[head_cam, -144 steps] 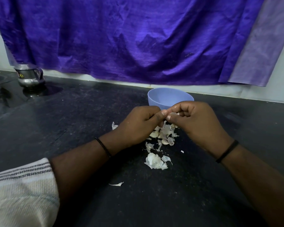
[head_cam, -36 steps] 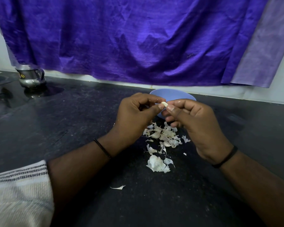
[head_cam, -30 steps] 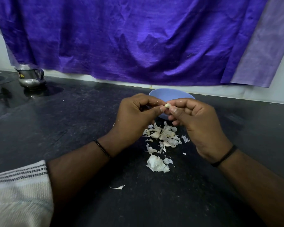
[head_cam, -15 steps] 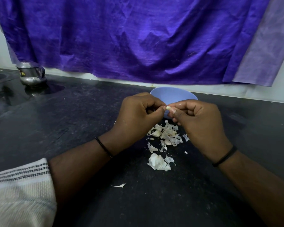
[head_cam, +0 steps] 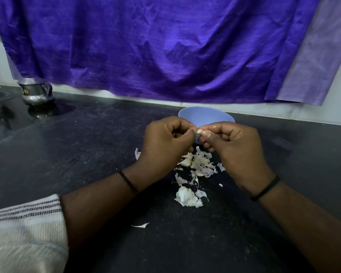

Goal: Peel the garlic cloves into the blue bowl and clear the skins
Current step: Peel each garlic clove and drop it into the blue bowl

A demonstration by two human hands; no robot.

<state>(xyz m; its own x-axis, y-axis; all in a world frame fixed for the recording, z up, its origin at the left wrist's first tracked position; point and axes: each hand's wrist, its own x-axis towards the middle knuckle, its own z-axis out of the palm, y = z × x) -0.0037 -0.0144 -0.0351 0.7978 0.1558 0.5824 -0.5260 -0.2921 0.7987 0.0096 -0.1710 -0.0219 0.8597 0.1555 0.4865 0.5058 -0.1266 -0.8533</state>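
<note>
So right at the middle of the frame we've got one small garlic clove (head_cam: 199,131) pinched tight between both sets of fingertips: our right hand (head_cam: 236,152) holds it with thumb and forefinger curled in close, and our left hand (head_cam: 165,148) is curled the same way, thumb tip right up against the clove, looks like it's picking at the skin. Narrow grip on both sides, basically nail work. The clove sits just in front of the near rim of the blue bowl (head_cam: 205,117), which is right behind our knuckles at center frame; can't see whether anything's in the bowl from here. Below the hands, toward the lower middle, there's the pile of skins (head_cam: 197,166) on the black counter (head_cam: 87,154), with what look like a few unpeeled cloves mixed in, a bigger clump of papery skin (head_cam: 186,198) nearer to us, and one stray flake (head_cam: 141,225) further down. For this bit, we'd say keep the right hand steady, catch the loose edge with the left thumbnail and pull along the clove rather than squeezing, since it's tiny and slippery and could pop out. Let the skin fall on the pile, not in the bowl. Steel jug (head_cam: 36,91) sits way off at the upper left, purple cloth (head_cam: 165,46) hangs across the top.
</note>
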